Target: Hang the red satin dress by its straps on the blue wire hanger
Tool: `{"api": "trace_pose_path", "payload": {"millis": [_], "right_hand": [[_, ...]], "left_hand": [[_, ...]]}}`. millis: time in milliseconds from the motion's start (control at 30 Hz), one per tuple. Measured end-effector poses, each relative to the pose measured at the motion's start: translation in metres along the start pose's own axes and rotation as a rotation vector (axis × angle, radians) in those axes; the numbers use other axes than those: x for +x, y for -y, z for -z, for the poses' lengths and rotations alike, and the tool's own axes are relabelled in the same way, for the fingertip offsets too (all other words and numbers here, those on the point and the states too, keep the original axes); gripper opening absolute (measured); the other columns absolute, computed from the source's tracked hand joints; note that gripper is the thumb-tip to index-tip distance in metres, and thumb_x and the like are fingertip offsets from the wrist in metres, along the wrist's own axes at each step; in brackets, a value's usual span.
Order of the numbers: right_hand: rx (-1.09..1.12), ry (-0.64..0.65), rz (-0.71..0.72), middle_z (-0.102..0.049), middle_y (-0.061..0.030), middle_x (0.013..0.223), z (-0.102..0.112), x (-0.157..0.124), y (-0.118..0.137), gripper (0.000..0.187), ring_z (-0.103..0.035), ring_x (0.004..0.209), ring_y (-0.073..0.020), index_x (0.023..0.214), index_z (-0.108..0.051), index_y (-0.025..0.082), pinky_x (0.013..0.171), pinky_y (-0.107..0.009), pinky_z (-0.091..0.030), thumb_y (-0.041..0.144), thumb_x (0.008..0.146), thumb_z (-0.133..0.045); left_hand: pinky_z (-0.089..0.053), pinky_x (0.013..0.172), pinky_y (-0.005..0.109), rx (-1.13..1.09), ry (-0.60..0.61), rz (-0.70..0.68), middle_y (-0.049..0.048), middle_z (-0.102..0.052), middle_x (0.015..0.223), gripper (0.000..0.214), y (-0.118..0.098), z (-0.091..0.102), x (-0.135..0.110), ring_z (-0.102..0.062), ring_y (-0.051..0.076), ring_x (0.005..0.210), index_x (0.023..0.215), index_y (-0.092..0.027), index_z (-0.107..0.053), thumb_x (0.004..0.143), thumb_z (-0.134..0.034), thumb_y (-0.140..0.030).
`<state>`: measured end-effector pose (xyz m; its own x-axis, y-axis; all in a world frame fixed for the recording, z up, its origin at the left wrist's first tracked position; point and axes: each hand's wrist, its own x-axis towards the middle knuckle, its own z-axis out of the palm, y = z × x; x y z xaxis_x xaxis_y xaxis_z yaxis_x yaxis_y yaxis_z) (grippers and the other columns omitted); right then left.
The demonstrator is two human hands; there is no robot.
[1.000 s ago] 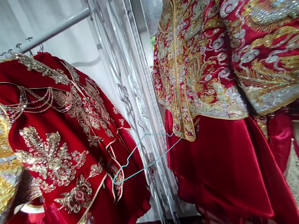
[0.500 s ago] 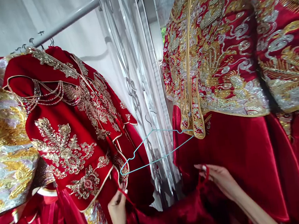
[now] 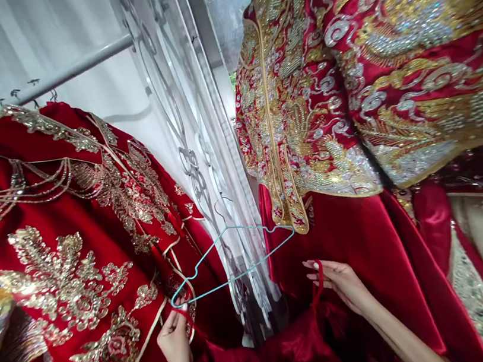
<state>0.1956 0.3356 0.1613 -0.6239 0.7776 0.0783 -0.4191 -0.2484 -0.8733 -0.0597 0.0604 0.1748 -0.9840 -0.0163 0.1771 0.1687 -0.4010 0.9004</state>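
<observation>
A pale curtain hangs behind a round white metal rail and an upright frame of scrolled white metal. To the left is a deep-red jacket with glittering silver-gold beadwork; to the right, a red jacket densely embroidered in gold and silver hangs above a smooth red satin skirt. Between them, a thin light-blue hanger with a dark hook hangs at a slant. Below it, at the bottom centre, a dark-red satin garment with thin straps is spread between the two hands. The left hand rises from a nearly upright forearm, thumb and fingers pinched narrowly on one strap, just beside the hanger's left end; whether it touches the hanger cannot be told. The right hand reaches in from the lower right on a slanting forearm, its fingers pointing left and closed around the other strap, below the hanger's right end and well apart from the left.
</observation>
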Motion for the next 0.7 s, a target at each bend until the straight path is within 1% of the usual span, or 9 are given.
{"api": "trace_pose_path", "payload": {"millis": [100, 167, 300, 400, 500, 633, 700], "right_hand": [[-0.021, 0.002, 0.012, -0.069, -0.0136, 0.098, 0.002, 0.002, 0.003, 0.040, -0.068, 0.070, -0.0231, 0.079, -0.073, 0.018, 0.059, -0.029, -0.055, 0.045, 0.050, -0.079], [-0.030, 0.001, 0.028, -0.069, -0.0137, 0.098, 0.004, 0.006, 0.004, 0.038, -0.068, 0.076, -0.0249, 0.079, -0.073, 0.018, 0.062, -0.030, -0.055, 0.044, 0.053, -0.079], [-0.014, -0.012, 0.074, -0.071, -0.0120, 0.094, 0.010, 0.025, 0.003, 0.037, -0.064, 0.093, -0.0281, 0.080, -0.073, 0.019, 0.078, -0.037, -0.054, 0.042, 0.053, -0.079], [-0.039, -0.004, 0.117, -0.071, -0.0101, 0.093, 0.010, 0.040, 0.005, 0.039, -0.063, 0.096, -0.0284, 0.082, -0.073, 0.020, 0.088, -0.043, -0.049, 0.041, 0.051, -0.080], [-0.068, 0.057, 0.147, -0.072, -0.0083, 0.091, 0.007, 0.046, 0.013, 0.038, -0.063, 0.094, -0.0274, 0.086, -0.072, 0.021, 0.094, -0.046, -0.044, 0.041, 0.054, -0.079], [-0.063, 0.161, 0.158, -0.070, -0.0095, 0.098, 0.004, 0.039, 0.029, 0.038, -0.062, 0.097, -0.0275, 0.090, -0.072, 0.021, 0.095, -0.047, -0.043, 0.042, 0.058, -0.076], [-0.082, 0.177, 0.162, -0.069, -0.0102, 0.099, 0.001, 0.038, 0.038, 0.039, -0.061, 0.099, -0.0283, 0.090, -0.072, 0.021, 0.096, -0.048, -0.041, 0.043, 0.057, -0.076]], "left_hand": [[-0.054, 0.074, 0.023, -0.035, -0.019, -0.003, -0.0009, -0.070, 0.068, 0.029, -0.005, -0.003, 0.006, -0.065, 0.012, 0.069, 0.077, -0.015, -0.069, 0.049, -0.075, -0.014], [-0.055, 0.066, 0.020, -0.044, -0.030, 0.003, -0.0016, -0.069, 0.066, 0.031, -0.008, -0.002, 0.010, -0.064, 0.011, 0.062, 0.075, -0.014, -0.069, 0.045, -0.076, -0.013], [-0.054, 0.057, 0.016, -0.067, -0.031, 0.031, -0.0022, -0.068, 0.063, 0.027, -0.019, 0.002, 0.017, -0.062, 0.009, 0.056, 0.070, -0.013, -0.068, 0.044, -0.076, -0.013], [-0.052, 0.053, 0.014, -0.091, 0.020, 0.049, -0.0021, -0.068, 0.061, 0.025, -0.029, 0.005, 0.020, -0.060, 0.007, 0.051, 0.068, -0.013, -0.067, 0.044, -0.075, -0.014], [-0.052, 0.051, 0.014, -0.089, 0.074, 0.085, -0.0021, -0.067, 0.056, 0.026, -0.038, 0.010, 0.022, -0.059, 0.008, 0.048, 0.066, -0.013, -0.067, 0.042, -0.076, -0.014], [-0.053, 0.049, 0.019, -0.051, 0.078, 0.119, -0.0009, -0.068, 0.058, 0.028, -0.045, 0.018, 0.024, -0.061, 0.012, 0.050, 0.064, -0.015, -0.066, 0.037, -0.076, -0.013], [-0.052, 0.048, 0.020, -0.037, 0.083, 0.116, -0.0013, -0.068, 0.057, 0.029, -0.048, 0.021, 0.024, -0.061, 0.013, 0.050, 0.064, -0.015, -0.067, 0.037, -0.075, -0.013]]}}
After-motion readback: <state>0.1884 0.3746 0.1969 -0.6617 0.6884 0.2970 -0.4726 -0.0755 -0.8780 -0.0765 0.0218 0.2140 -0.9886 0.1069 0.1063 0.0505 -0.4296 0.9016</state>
